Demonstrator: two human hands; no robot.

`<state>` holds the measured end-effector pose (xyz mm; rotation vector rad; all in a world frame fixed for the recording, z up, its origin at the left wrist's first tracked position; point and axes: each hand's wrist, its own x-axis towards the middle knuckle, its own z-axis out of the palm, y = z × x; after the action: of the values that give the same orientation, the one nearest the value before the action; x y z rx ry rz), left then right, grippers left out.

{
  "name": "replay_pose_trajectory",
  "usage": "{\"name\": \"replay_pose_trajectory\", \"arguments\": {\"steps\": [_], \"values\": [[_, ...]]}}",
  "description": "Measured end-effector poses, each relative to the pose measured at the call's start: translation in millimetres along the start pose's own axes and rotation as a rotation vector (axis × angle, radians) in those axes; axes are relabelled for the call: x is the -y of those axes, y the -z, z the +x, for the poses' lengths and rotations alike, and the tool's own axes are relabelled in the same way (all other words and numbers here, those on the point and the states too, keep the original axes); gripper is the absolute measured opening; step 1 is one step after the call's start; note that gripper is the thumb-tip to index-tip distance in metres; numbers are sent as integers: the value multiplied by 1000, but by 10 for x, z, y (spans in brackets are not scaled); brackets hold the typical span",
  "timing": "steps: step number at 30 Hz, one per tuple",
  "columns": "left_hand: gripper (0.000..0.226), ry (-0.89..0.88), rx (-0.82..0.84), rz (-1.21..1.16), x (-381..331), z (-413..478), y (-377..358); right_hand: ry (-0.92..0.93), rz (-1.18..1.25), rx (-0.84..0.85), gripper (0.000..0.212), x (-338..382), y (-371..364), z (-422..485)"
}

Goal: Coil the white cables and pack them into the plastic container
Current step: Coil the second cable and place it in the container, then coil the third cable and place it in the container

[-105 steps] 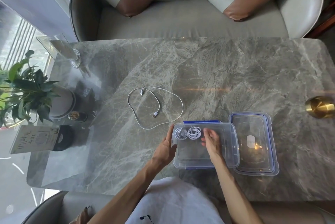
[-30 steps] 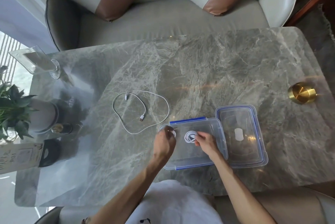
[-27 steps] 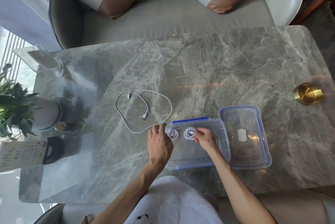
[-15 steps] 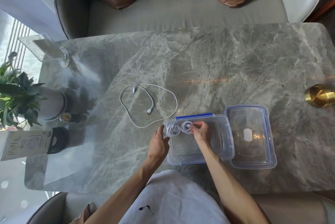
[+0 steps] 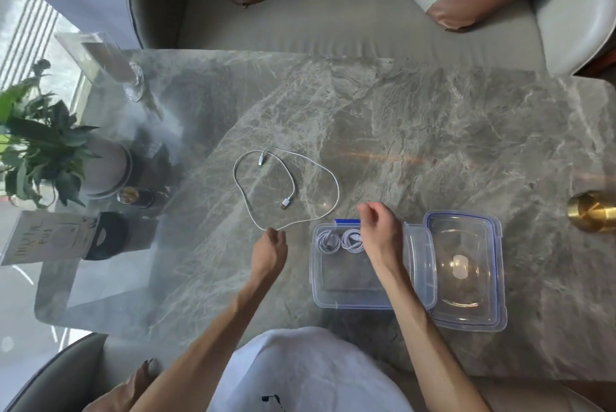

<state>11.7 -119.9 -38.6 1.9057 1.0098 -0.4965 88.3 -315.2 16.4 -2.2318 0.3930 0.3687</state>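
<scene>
The left hand reaches the loose cable, fingers curled at its nearest bend, likely to gather it for coiling; whether they pinch it is unclear; the right hand hovers empty, fingers loosely curled, over the container; two coiled cables lie just beside those fingers.

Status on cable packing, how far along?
Done: two coiled cables lie in the container. In hand: left hand is at the third cable, uncoiled on the table; grip unclear. Left: coil it, pack it. Lid lies beside the container.
</scene>
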Motion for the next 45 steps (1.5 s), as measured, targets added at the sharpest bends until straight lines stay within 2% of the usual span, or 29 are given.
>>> {"name": "replay_pose_trajectory", "arguments": {"steps": [2,5,8,10,11,13,16,19,22,23,27,29,30,32,33,34,36,37,39,40,42,45], "values": [[31,169,47,-136,0,142,103,218,-145,136,18,267,-218,154],[31,332,175,-277,-15,284,199,444,-490,435,30,559,-668,405],[28,450,253,-532,-54,375,258,516,-783,675,34,659,-1146,445],[17,426,258,-713,-70,418,307,548,-967,733,31,657,-1361,371],[9,396,262,-784,-75,420,355,548,-1000,727,29,664,-1425,317],[12,340,248,-869,-86,437,491,540,-921,691,24,705,-1494,224],[13,165,178,-913,-201,459,790,426,-533,661,22,934,-1475,128],[40,-158,306,-734,-394,350,1106,138,99,637,24,1440,-1261,63],[43,-432,455,-504,-582,117,1332,104,497,530,8,2019,-812,161],[41,-507,457,-431,-614,43,1404,122,596,487,2,2169,-627,223],[24,-719,325,-193,-641,-78,1820,106,892,219,17,2463,183,515],[22,-774,244,-94,-671,-110,2034,42,861,118,18,2421,508,615],[22,-803,197,-73,-730,-140,2118,26,718,115,18,2400,629,631],[22,-889,117,-35,-975,-256,2236,51,134,155,31,2373,769,556],[23,-934,82,5,-1145,-328,2265,137,-163,121,37,2402,786,445],[23,-973,57,32,-1338,-411,2272,300,-329,85,43,2464,779,281],[25,-1022,40,-40,-1758,-634,2271,671,-310,188,55,2637,730,-116],[27,-1037,26,-116,-1961,-755,2272,778,-260,270,54,2706,718,-283],[29,-1062,38,-251,-2261,-985,2308,827,-163,293,36,2793,776,-496],[27,-1078,87,-299,-2343,-1086,2345,843,-117,216,27,2826,873,-551],[27,-1109,237,-294,-2365,-1270,2458,908,-15,8,24,2897,1156,-597],[30,-1119,445,-88,-2263,-1475,2568,954,198,-159,24,2993,1612,-561]]}}
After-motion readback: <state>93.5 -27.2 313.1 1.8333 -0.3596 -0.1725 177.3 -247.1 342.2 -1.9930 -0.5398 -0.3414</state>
